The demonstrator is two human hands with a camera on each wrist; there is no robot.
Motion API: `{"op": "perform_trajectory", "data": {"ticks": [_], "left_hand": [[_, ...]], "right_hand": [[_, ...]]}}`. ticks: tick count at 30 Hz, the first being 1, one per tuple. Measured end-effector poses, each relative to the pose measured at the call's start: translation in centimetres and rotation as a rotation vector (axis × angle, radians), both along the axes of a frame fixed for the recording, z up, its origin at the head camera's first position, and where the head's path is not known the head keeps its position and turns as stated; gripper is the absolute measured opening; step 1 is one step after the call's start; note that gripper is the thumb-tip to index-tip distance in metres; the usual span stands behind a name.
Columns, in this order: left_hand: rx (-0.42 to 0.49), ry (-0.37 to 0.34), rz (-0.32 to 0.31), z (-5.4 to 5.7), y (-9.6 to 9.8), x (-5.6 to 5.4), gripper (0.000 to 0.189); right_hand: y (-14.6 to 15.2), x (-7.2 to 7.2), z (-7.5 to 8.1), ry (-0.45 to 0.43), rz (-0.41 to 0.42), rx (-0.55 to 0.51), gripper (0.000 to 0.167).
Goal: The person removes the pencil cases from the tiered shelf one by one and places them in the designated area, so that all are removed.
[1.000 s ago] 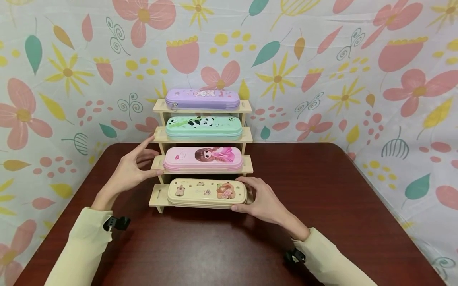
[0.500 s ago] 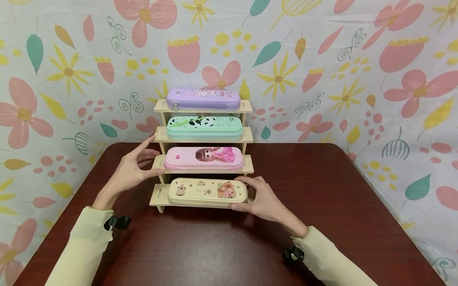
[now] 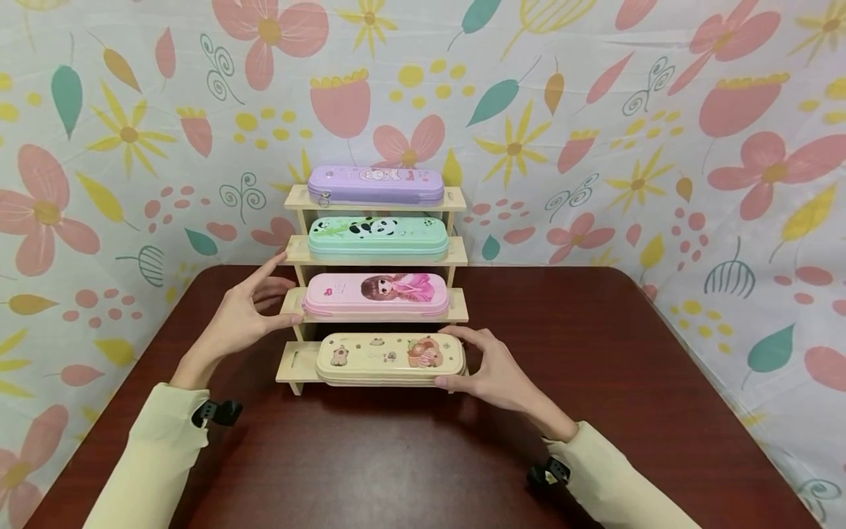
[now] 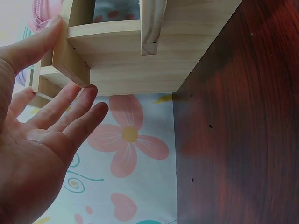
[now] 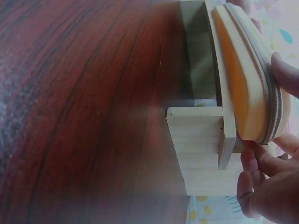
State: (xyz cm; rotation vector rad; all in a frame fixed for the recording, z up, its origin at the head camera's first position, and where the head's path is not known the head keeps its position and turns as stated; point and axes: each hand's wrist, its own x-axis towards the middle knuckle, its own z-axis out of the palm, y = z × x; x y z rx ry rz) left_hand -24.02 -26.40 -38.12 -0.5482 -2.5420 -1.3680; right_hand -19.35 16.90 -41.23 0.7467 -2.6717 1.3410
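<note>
A cream pencil case (image 3: pixel 390 358) with small animal pictures lies on the lowest step of a tiered wooden stand (image 3: pixel 300 360). My right hand (image 3: pixel 492 371) grips its right end, thumb in front and fingers behind. In the right wrist view, the zipped side of the pencil case sits slightly tilted over the step, with fingertips (image 5: pixel 254 163) at its end. My left hand (image 3: pixel 241 312) holds the stand's left side. Its thumb lies at the front of the third step, while other fingers reach the back edge and the step above.
Higher steps carry a pink pencil case (image 3: pixel 377 295) with a doll picture, a mint panda pencil case (image 3: pixel 378 236) and a purple pencil case (image 3: pixel 375 185). Beneath the stand is a dark red-brown table (image 3: pixel 370 463). Behind hangs a flower-patterned cloth (image 3: pixel 588 110).
The cream pencil case has shifted slightly right along the lowest step, together with my right hand. The stand and my left hand stay in place.
</note>
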Motion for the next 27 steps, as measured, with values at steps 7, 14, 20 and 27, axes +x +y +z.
{"op": "perform_trajectory", "data": {"ticks": [7, 14, 20, 27], "left_hand": [[-0.004, 0.002, 0.003, 0.0, 0.0, 0.1, 0.105], [0.006, 0.0, 0.004, -0.2, 0.0, 0.1, 0.106], [0.009, 0.002, 0.001, -0.2, 0.0, 0.1, 0.105], [0.012, 0.003, -0.003, -0.1, 0.0, 0.0, 0.105]], "right_hand": [[0.7, 0.0, -0.2, 0.009, 0.016, -0.049, 0.071], [1.9, 0.2, -0.1, -0.009, 0.052, -0.083, 0.071], [3.3, 0.4, 0.3, -0.051, 0.082, -0.104, 0.069], [5.2, 0.4, 1.1, -0.046, 0.104, -0.125, 0.068]]}}
